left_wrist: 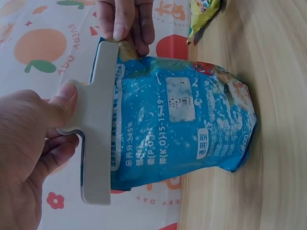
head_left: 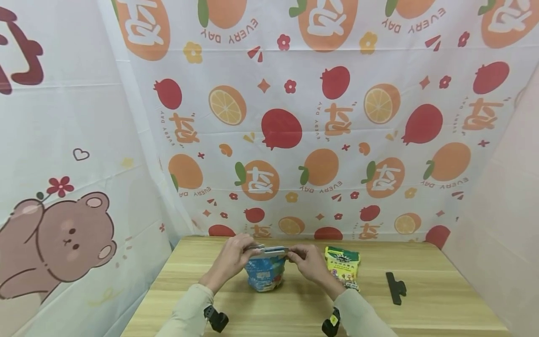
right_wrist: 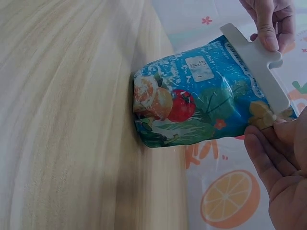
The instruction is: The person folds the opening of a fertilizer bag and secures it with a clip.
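Note:
A blue printed plastic bag (head_left: 264,274) stands on the wooden table, with a white bag clip (left_wrist: 98,139) across its top edge. My left hand (head_left: 236,255) pinches the clip's handle between thumb and fingers, as the left wrist view shows. At the other end of the clip, my right hand (right_wrist: 288,158) pinches the top corner of the bag between thumb and fingers. Vegetables and a tomato are printed on the bag's lower part, seen in the right wrist view.
A yellow and green packet (head_left: 343,267) lies on the table (head_left: 294,313) right of my right hand. Farther right lies a black bag clip (head_left: 396,288). Behind the table hangs a white cloth (head_left: 290,164) with fruit prints.

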`<state>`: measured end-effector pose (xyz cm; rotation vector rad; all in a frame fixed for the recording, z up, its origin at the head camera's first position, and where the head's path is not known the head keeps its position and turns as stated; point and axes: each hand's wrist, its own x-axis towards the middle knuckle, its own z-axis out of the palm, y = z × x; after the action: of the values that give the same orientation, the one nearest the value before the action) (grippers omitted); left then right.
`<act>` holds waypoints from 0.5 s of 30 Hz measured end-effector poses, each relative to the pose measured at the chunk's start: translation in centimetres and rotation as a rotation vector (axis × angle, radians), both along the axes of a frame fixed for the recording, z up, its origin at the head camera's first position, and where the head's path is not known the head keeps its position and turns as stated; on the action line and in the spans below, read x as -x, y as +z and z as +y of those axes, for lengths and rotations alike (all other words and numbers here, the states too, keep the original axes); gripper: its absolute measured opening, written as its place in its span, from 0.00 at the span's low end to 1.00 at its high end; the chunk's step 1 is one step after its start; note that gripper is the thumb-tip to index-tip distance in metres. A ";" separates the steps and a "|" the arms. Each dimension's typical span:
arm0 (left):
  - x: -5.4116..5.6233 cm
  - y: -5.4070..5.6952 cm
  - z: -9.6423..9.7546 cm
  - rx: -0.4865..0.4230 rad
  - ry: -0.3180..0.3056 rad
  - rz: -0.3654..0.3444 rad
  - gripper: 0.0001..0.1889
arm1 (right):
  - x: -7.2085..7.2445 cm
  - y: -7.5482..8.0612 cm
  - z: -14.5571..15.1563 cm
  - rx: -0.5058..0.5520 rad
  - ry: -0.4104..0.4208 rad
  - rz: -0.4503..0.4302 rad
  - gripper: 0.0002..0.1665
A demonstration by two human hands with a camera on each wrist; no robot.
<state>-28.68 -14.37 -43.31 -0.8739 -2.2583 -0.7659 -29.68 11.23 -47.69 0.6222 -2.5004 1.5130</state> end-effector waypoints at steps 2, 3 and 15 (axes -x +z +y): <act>-0.1 0.0 0.1 0.003 0.006 -0.007 0.05 | 0.0 -0.1 -0.1 0.023 0.009 -0.012 0.11; -0.1 0.0 0.1 0.004 0.008 -0.010 0.05 | 0.0 -0.2 -0.1 0.036 0.011 -0.020 0.11; -0.3 -0.2 0.6 0.005 0.026 0.010 0.06 | 0.1 -0.5 0.2 0.265 0.055 -0.189 0.10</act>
<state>-28.38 -13.76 -43.55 -0.8471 -2.2594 -0.7429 -29.81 11.41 -48.18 0.5306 -2.3648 1.9655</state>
